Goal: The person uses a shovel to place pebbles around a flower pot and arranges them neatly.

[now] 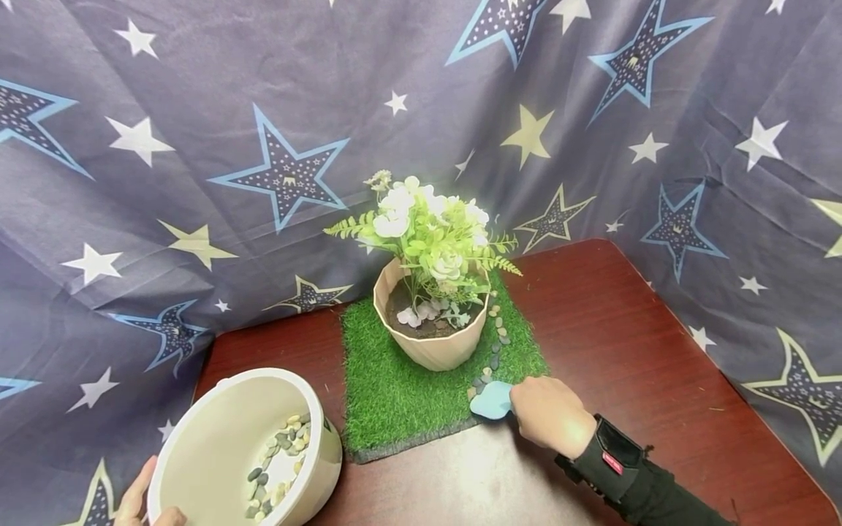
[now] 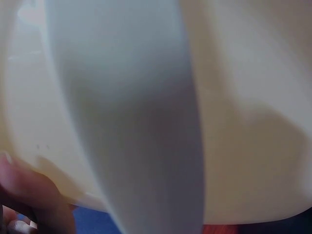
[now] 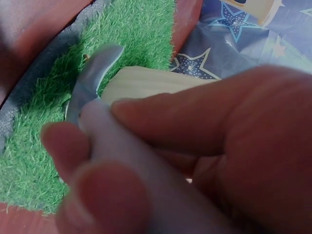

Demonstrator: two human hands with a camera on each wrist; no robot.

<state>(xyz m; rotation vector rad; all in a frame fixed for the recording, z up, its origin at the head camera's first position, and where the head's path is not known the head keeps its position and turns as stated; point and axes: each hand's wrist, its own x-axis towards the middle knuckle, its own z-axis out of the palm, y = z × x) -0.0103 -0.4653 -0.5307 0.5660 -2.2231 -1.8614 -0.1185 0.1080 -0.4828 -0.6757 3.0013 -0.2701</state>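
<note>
A: What is seen nearest, at the lower edge?

B: A smooth, round, cream plastic bowl [image 1: 217,446] is held at its near rim by the left hand [image 1: 141,504], fingers curled over the edge. Only the fingertips are shown; the rest is cut off by the frame. Small rounded pebbles [image 1: 279,460], grey, cream and yellowish, are heaped in the bowl's bottom. In the left wrist view nothing but blurred cream wall is made out.

A: And the right hand?

B: The right hand [image 1: 549,413], with a black wrist strap behind it, is closed round the handle of a pale blue plastic scoop [image 1: 492,400]. The handle is hidden in the head view. The scoop's flat blade is laid at the near right corner of the grass mat [image 1: 395,394], touching a curved line of pebbles there.

A: Farther back?

B: A square of shaggy artificial turf is spread on the glossy red-brown table [image 1: 625,343]. On it a faceted beige pot [image 1: 430,343] is set, filled with dark soil and white and green artificial flowers [image 1: 430,230]. Behind, a creased navy star-printed cloth [image 1: 197,109] is hung.
</note>
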